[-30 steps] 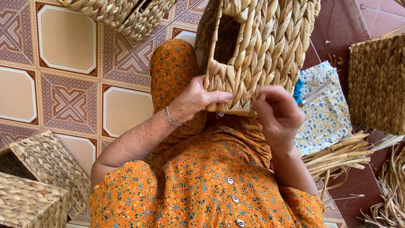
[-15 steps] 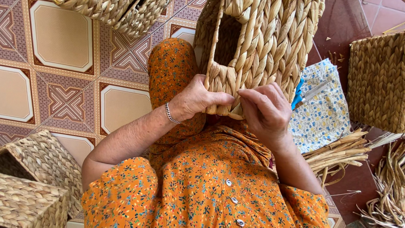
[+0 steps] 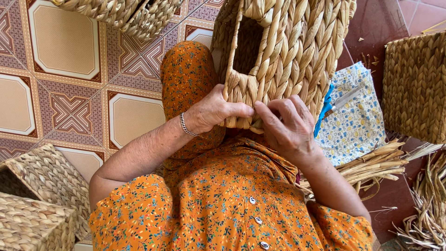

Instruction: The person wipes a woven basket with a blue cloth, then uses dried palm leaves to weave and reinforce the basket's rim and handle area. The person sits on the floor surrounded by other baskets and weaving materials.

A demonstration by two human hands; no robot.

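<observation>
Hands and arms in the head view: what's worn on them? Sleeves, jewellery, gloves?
Both hands are bare, no gloves. The left hand has a thin silver chain bracelet at the wrist. The right hand shows no jewellery that I can see. Forearms are uncovered; short sleeves of an orange dress with a small floral print and white buttons end near the elbows.

You have no labels, signs or screens before you. The nearest thing to a package is a soft, flat pouch [image 3: 354, 122] at the right of the frame, just right of centre: white cloth with small blue and yellow print and a blue edge at its left.
</observation>
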